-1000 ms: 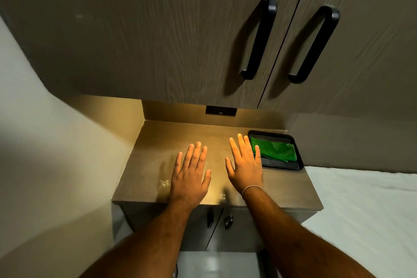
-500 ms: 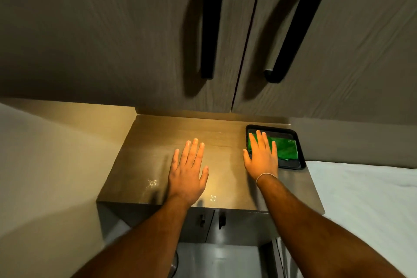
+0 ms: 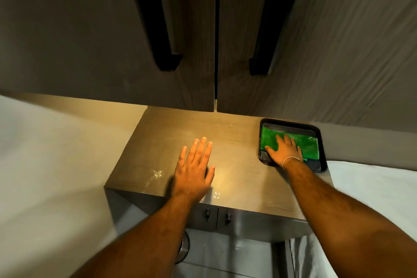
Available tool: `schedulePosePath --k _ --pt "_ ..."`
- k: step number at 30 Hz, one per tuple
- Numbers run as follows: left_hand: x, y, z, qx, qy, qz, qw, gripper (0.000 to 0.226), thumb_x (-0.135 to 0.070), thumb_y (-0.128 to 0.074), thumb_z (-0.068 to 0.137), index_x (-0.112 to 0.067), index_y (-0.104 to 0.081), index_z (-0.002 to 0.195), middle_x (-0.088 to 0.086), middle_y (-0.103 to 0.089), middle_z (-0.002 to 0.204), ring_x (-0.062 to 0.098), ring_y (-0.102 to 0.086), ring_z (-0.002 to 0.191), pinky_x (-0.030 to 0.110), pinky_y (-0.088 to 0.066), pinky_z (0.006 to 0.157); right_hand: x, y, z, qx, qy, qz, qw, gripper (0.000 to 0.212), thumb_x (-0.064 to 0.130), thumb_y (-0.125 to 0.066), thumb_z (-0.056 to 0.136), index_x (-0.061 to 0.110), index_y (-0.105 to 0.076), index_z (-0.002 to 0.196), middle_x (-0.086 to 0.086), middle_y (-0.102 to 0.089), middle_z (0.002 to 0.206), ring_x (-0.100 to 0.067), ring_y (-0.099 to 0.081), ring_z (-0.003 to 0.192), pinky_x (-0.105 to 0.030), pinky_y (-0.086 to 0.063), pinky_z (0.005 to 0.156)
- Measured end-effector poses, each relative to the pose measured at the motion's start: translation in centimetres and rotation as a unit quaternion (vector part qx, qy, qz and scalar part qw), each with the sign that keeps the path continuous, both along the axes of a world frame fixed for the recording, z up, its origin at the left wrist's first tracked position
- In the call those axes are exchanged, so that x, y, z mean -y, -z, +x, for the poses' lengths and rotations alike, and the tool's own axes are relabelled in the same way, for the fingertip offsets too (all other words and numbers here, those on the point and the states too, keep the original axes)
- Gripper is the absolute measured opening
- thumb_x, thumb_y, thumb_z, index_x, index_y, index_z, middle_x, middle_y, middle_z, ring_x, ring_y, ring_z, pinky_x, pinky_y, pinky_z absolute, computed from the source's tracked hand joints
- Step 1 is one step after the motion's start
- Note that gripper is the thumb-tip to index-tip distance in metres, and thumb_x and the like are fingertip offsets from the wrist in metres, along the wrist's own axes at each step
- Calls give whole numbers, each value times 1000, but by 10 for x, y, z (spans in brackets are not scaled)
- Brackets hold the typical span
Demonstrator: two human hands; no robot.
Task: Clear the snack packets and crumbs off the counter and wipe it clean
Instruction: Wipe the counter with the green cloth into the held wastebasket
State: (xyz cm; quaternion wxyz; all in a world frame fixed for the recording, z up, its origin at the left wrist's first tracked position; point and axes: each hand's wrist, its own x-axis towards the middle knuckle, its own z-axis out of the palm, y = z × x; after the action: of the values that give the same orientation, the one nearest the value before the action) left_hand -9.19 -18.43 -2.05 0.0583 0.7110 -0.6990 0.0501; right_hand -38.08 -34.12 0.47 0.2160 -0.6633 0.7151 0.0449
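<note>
A brown wood-grain counter (image 3: pixel 237 142) sits below two upper cabinet doors. My left hand (image 3: pixel 194 169) is flat and open over the counter's front middle, fingers spread. At the counter's right end, a black tray (image 3: pixel 321 142) holds a green cloth (image 3: pixel 309 144). My right hand (image 3: pixel 284 149) lies flat on the cloth's left part, fingers spread, not closed around it. Pale crumbs (image 3: pixel 157 174) speckle the counter left of my left hand, and a smaller patch of crumbs (image 3: pixel 217 195) lies by the front edge.
Two long black handles (image 3: pixel 167 52) (image 3: pixel 261 56) hang from the upper cabinet doors close overhead. Small knobs (image 3: pixel 217 215) mark the doors under the counter. A pale wall is on the left, a white sheeted surface (image 3: pixel 372 187) on the right. A metal round object (image 3: pixel 184 248) sits below.
My right hand moved right from the counter's middle onto the green cloth in the tray. My left hand stayed near the front middle. The camera tipped down and closer.
</note>
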Motion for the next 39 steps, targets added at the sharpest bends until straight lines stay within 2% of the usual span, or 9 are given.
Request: schedulePosePath --k 5,9,12,20,24,27,31,35,39 --pt "-2 1 12 9 -36 16 999 80 -58 -32 105 -23 -5 172 4 1 180 25 -1 167 54 -9 134 -1 7 -13 18 -11 -27 999 84 55 -67 95 35 -28 167 0 -14 178 -28 -15 163 -52 -18 132" --pt "-3 0 4 -20 -83 33 996 78 -58 -22 106 -25 3 171 2 9 180 23 7 167 53 -5 134 1 20 -20 41 1 -87 995 64 42 -73 96 40 -50 156 -1 -34 171 -31 -30 155 -53 -27 127" --pt "-3 -1 1 -55 -137 40 988 78 -58 -17 105 -24 8 170 2 11 179 22 8 166 50 1 135 5 27 -20 43 15 -114 992 55 28 -72 97 39 -60 149 -2 -42 165 -31 -35 150 -54 -29 124" --pt "-5 5 -3 -29 -85 67 994 78 -59 -14 105 -23 11 170 2 17 178 23 15 165 52 1 134 12 31 -15 -35 -11 -166 986 54 17 -69 96 33 -62 147 -8 -58 144 -34 -48 135 -51 -44 112" --pt "-6 7 -5 -29 -78 73 994 78 -58 -14 105 -23 11 170 2 19 178 23 16 165 52 2 134 19 28 -18 -38 -37 -165 985 51 12 -64 98 27 -62 147 -12 -59 140 -37 -51 134 -51 -46 110" --pt "-6 6 -5 -23 -71 77 994 78 -59 -14 106 -22 12 170 3 19 178 23 16 165 53 1 134 22 25 -20 23 -10 -182 983 53 3 -58 97 21 -63 146 -17 -62 139 -41 -53 132 -51 -48 109" --pt "-5 3 -5 -5 -81 70 994 79 -59 -14 106 -22 15 169 4 20 178 24 16 165 53 0 134 19 14 -11 198 65 -219 953 55 -11 -52 90 6 -66 140 -25 -63 136 -45 -55 130 -47 -45 114" --pt "1 -9 -10 -5 -86 50 995 79 -58 -16 106 -21 14 169 5 17 178 25 12 166 52 -1 134 9 -7 10 289 85 -273 914 48 -9 -55 86 3 -70 130 -22 -68 128 -41 -63 120 -40 -49 106" --pt "0 -18 -5 -21 -88 37 995 79 -57 -20 105 -21 5 171 5 9 180 25 6 167 52 -3 134 -5 -28 46 366 76 -305 876 41 -4 -58 84 5 -74 120 -16 -76 114 -26 -67 103 -26 -49 91"
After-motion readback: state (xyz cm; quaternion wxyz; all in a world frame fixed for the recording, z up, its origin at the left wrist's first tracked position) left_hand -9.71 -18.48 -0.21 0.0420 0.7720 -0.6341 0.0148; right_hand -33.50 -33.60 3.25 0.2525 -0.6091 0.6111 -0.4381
